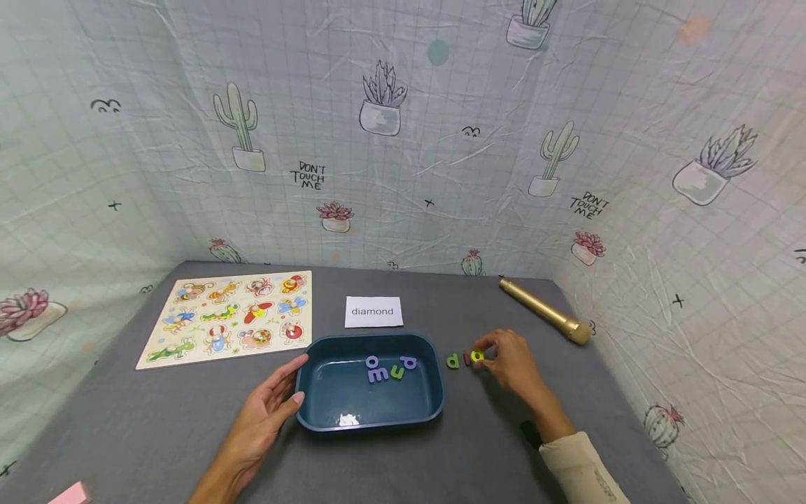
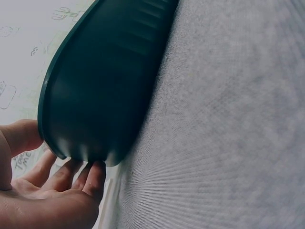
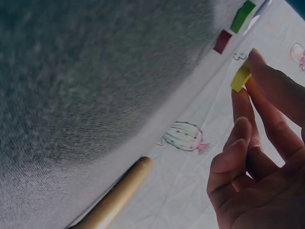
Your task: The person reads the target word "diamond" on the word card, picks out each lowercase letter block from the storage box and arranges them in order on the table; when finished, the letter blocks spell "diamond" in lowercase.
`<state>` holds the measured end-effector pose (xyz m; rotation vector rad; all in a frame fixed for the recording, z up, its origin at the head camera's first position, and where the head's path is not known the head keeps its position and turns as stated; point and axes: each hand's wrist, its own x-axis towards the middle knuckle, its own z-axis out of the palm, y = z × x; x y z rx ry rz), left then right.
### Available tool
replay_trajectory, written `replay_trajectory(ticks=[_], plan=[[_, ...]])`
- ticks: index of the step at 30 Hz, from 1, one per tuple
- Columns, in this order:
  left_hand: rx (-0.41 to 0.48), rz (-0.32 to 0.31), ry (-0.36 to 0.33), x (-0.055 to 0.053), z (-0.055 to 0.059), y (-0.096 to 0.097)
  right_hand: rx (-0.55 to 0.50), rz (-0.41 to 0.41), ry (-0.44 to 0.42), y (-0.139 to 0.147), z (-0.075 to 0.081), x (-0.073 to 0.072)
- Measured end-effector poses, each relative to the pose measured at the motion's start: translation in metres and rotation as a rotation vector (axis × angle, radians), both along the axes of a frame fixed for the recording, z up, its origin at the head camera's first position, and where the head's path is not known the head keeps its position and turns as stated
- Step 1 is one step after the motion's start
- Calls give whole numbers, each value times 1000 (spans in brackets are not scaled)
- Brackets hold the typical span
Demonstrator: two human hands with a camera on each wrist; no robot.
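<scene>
- yellow letter [image 3: 241,78]: small, bright, thick-edged on the R wrist cam; can't tell which letter tbh
- blue tray [image 1: 340,402]: glossy, rounded corners, w/ four letters [image 1: 378,372] inside (3 purple, 1 green), sitting btwn its 12 & 2 o'clock
- yellow one's at the R hand's [image 1: 511,358] fingertips, approx 9 o'clock from the palm; red letter [image 3: 223,42] is just beside it, also 9ish, then green "d" [image 3: 243,16] further along same dir
- tray's at 3 o'clock from the L hand [image 1: 261,409]
- R hand: thumb + fingers pinched tight on the yellow letter
- L hand: thumb & fingers spread apart, touching tray's 9 o'clock end
</scene>
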<state>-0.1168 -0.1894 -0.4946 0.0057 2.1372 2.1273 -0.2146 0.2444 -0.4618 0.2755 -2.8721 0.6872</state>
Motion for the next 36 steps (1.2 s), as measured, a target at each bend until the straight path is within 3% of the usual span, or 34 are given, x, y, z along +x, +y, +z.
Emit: replay_trajectory(ticks=[14, 24, 29, 36], plan=[[11, -3, 6, 1, -1, 0, 57, -54, -139, 4, -10, -14], [3, 2, -9, 1, 0, 0, 65, -36, -140, 6, -12, -15], [14, -5, 18, 2, -1, 0, 37, -17, -90, 6, -8, -13], [16, 1, 16, 2, -1, 1, 3, 91, 130, -12, 14, -5]])
